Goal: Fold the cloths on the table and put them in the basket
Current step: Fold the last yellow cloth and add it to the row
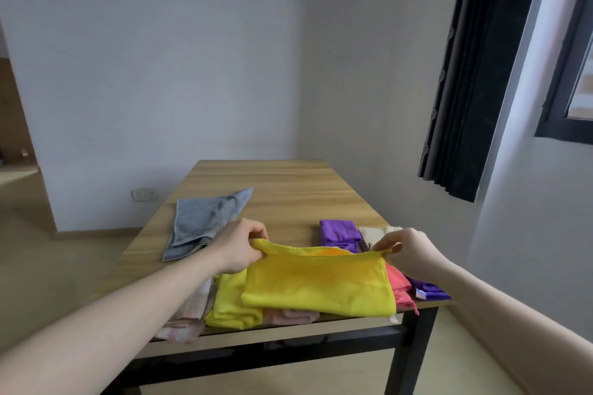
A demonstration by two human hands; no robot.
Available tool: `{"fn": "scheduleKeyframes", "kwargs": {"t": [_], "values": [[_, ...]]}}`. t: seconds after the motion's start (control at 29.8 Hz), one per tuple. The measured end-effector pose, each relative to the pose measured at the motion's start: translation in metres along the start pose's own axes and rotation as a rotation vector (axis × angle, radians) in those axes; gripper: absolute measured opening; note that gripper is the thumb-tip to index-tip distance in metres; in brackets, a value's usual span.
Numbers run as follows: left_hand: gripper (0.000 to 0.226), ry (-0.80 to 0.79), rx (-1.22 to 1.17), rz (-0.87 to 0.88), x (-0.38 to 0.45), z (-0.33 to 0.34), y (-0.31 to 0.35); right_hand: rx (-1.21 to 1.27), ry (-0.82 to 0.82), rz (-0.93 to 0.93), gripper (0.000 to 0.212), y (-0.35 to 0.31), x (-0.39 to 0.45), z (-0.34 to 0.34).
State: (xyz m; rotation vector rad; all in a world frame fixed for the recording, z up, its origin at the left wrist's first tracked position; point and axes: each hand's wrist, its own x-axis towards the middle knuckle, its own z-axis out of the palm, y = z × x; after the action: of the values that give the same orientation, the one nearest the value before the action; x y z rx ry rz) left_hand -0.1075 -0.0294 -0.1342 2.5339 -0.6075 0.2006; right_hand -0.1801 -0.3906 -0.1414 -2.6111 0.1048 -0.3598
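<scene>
On the wooden counter (288, 189), toward its left side, lies a grey-blue rectangular terry cloth (202, 223), loosely folded, its long axis running from the near left edge up to a corner that points to the far right. Just nearer, the left hand (239, 245) pinches the left top corner of a bright yellow rectangular microfibre cloth (317, 279) between thumb and curled fingers. That yellow cloth is doubled over, its long axis lying left to right across the near edge of the counter; its upper fold is lifted slightly between the two hands, while its lower edge rests on the pile beneath. Under its left part sits a second yellow folded cloth (229, 301), and below both, pale pink cloths (189, 314) reach to the counter's near edge. Behind the yellow cloth, to the right of centre, a purple folded cloth (340, 232) lies beside a cream fluffy cloth (375, 234). The right hand (406, 248) pinches the yellow cloth's right top corner with its fingertips. Further right, a coral-red cloth (399, 285) and another purple cloth (428, 290) lie at the counter's right corner; the latter carries a small sewn label, its writing too small to read.
</scene>
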Motion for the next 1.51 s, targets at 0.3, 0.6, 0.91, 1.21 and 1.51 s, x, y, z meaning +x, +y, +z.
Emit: {"fn": "scheduleKeyframes", "kwargs": {"t": [0.3,0.6,0.91,1.21,1.51], "values": [[0.011,-0.092,0.225,0.031,-0.030,0.002,0.003,-0.100,-0.118,-0.138,0.035,0.005,-0.047,0.009],[0.022,-0.292,0.450,-0.004,-0.042,-0.003,0.042,-0.221,-0.283,-0.155,0.024,0.011,-0.065,0.024],[0.063,-0.316,0.381,0.228,-0.037,0.066,0.085,-0.061,0.018,-0.094,0.027,-0.003,-0.045,0.048],[0.088,-0.379,0.469,0.190,-0.050,0.120,0.075,-0.245,-0.256,0.014,0.068,0.005,-0.050,0.090],[0.082,-0.359,0.453,0.180,-0.054,0.114,0.046,-0.265,-0.278,0.016,0.071,0.012,-0.049,0.099]]}}
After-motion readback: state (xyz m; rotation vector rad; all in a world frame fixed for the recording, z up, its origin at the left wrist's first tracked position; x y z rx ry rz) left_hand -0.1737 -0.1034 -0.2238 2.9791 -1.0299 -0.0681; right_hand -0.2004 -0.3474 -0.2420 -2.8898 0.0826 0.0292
